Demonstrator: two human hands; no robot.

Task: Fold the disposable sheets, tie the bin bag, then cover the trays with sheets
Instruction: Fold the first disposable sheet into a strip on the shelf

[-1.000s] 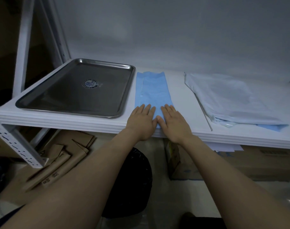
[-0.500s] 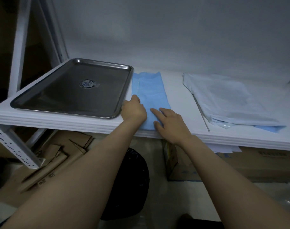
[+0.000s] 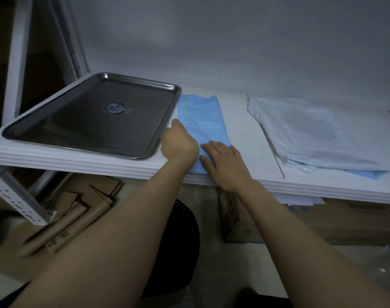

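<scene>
I judge this the folding step; the blue sheet [image 3: 202,116] lies as a narrow strip on the shelf [image 3: 242,130], just beside the tray [image 3: 89,116]; my right hand [image 3: 225,163] presses flat on its near end; my left hand [image 3: 178,143] curls at its left edge, grip hidden; next, fold it over squarely.

Left hand [image 3: 178,144] grips the blue sheet [image 3: 202,114]; right hand [image 3: 225,166] presses it flat.

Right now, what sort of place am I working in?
Probably a storeroom or supply room, perhaps a clinical one: a white shelf on slotted metal uprights holds a steel tray and a folded blue disposable sheet, while cardboard boxes and flattened cardboard sit on the floor beneath it.
</scene>
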